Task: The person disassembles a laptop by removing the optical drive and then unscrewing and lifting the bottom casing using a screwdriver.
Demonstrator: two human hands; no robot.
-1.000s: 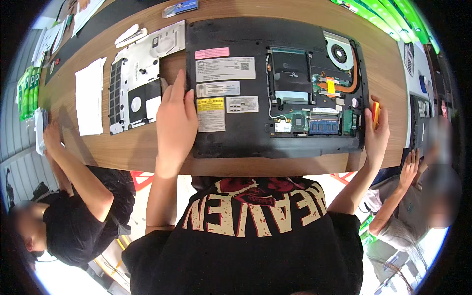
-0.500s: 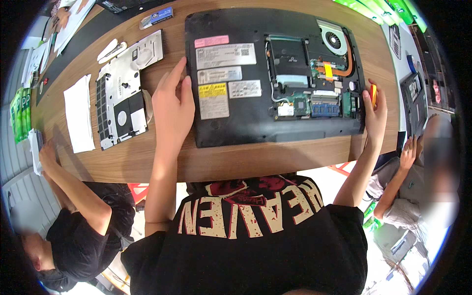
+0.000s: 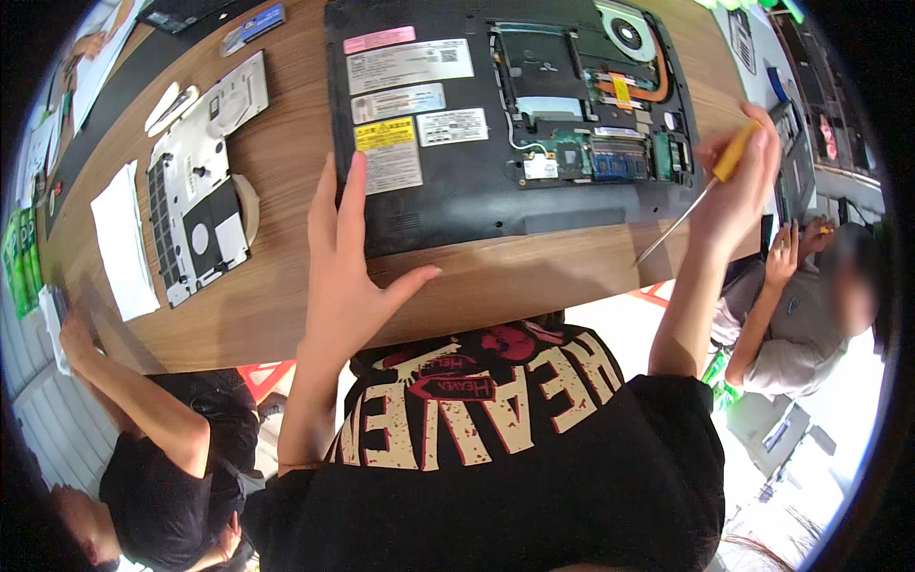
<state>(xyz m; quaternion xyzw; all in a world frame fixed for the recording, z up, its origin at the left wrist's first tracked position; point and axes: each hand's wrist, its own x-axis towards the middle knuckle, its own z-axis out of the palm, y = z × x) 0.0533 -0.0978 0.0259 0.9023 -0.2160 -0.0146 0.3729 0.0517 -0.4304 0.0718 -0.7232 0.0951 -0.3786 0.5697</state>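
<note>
An upturned black laptop [image 3: 558,217] lies on the table, with its memory module, copper heat pipe and round fan [image 3: 628,34] exposed. My left hand [image 3: 341,272] is at its near left corner, fingers stretched out and thumb spread wide, holding nothing. Fingertips of that hand overlap the laptop's edge. Off the near right corner, my right hand [image 3: 732,205] grips a screwdriver [image 3: 737,153] by its yellow-orange handle. The thin shaft slants down to the left, its tip over the table's near edge.
A removed laptop cover [image 3: 195,176] lies to the left, beside white paper [image 3: 124,243] and a roll of tape [image 3: 246,208]. A small blue box [image 3: 259,24] sits farther back. People are seated on both sides, and another dark laptop [image 3: 796,157] stands at the right.
My right hand has come away from the laptop's right edge, and the screwdriver now points down-left. My left hand has moved nearer me, its thumb spreading outward. The whole view has shifted.
</note>
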